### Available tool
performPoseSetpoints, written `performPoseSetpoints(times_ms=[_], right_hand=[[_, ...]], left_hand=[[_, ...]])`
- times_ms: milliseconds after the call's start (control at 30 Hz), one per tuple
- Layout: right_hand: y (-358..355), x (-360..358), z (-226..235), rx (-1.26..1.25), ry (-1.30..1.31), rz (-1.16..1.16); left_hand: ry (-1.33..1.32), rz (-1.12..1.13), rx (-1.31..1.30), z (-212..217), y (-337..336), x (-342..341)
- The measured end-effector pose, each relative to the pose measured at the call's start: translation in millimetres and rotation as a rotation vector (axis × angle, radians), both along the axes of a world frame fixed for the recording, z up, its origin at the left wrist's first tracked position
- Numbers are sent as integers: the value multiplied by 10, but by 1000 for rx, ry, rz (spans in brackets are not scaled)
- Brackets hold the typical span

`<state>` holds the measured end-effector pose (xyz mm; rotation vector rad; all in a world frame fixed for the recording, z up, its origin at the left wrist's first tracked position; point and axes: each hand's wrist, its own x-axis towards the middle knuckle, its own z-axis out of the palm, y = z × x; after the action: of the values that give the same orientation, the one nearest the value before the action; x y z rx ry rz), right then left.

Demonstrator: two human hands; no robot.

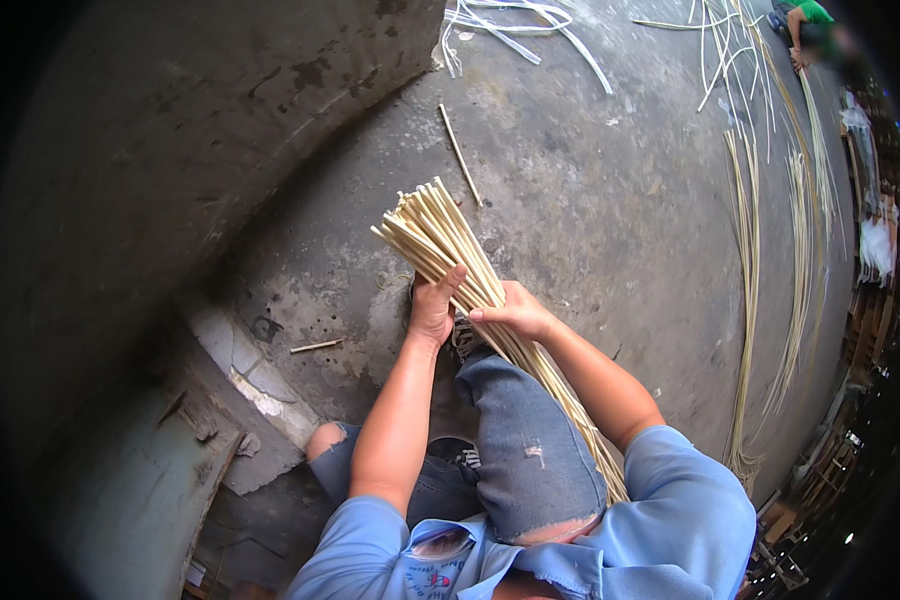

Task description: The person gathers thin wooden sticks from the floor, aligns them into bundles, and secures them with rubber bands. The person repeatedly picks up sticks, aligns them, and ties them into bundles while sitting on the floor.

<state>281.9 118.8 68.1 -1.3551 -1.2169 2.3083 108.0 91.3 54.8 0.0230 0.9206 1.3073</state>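
A thick bundle of pale rattan canes [450, 228] slants across my right thigh, its cut ends fanned out at the upper left. My left hand [433, 306] is closed round the bundle's left side, thumb lying over the canes. A little lower, my right hand [517, 311] grips the same bundle from the right, its thumb across the front. The bundle's lower part runs between my right thigh and right arm. The fingers under the canes are hidden.
A loose cane piece [460, 155] lies ahead on the concrete floor, a short stick [316, 347] at left. Long cane strands [745, 300] stretch along the right. White strips [530, 25] lie at the top. A wall [170, 130] rises at left; another person [805, 25] crouches far right.
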Motion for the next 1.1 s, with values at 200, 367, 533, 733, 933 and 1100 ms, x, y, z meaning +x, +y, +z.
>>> performPoseSetpoints(times_ms=[200, 367, 533, 733, 933, 1100], right_hand=[[112, 141, -290, -273, 152, 68], [78, 215, -320, -249, 162, 17], [-105, 12, -182, 9, 166, -151], [-55, 103, -175, 44, 133, -150], [-191, -89, 61, 515, -375, -137], [-131, -59, 141, 610, -414, -80]], left_hand=[[154, -36, -47, -5, 43, 143], [191, 68, -39, 100, 129, 285], [187, -46, -45, 60, 73, 129], [170, 71, -49, 132, 116, 277], [251, 125, -101, 145, 127, 248], [173, 44, -63, 115, 115, 221]])
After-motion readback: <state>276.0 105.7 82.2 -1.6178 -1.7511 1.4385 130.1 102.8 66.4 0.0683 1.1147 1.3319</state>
